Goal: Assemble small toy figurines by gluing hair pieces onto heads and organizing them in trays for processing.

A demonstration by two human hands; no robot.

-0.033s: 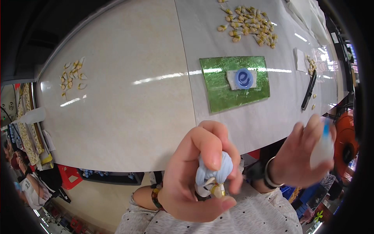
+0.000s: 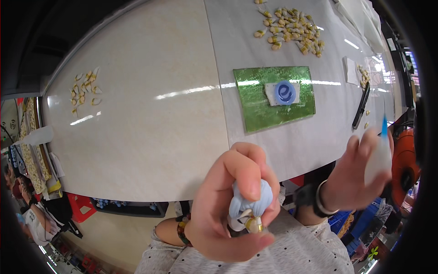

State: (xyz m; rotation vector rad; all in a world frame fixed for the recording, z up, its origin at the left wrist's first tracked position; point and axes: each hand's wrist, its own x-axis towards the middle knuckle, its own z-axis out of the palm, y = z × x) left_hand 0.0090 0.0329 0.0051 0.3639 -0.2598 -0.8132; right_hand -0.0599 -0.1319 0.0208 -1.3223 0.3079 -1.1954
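Note:
Near the lower middle, my left hand is closed around a small figurine with pale blue, grooved hair. Part of the figurine's white and gold lower side shows between the fingers and thumb; the rest is hidden. Off to the right, my right hand grips a whitish squeeze bottle whose blue pointed nozzle points upward. The bottle is slightly blurred and stands well apart from the figurine.
On the table lie a green slab bearing a blue round cup, a heap of small white-and-gold pieces, a smaller group at left, and a black cutter-like tool. An orange fan stands at right.
My right hand has shifted slightly, and the bottle's nozzle now shows higher and more sharply. My left hand and the figurine stay nearly in place, its fingers drawn a little closer.

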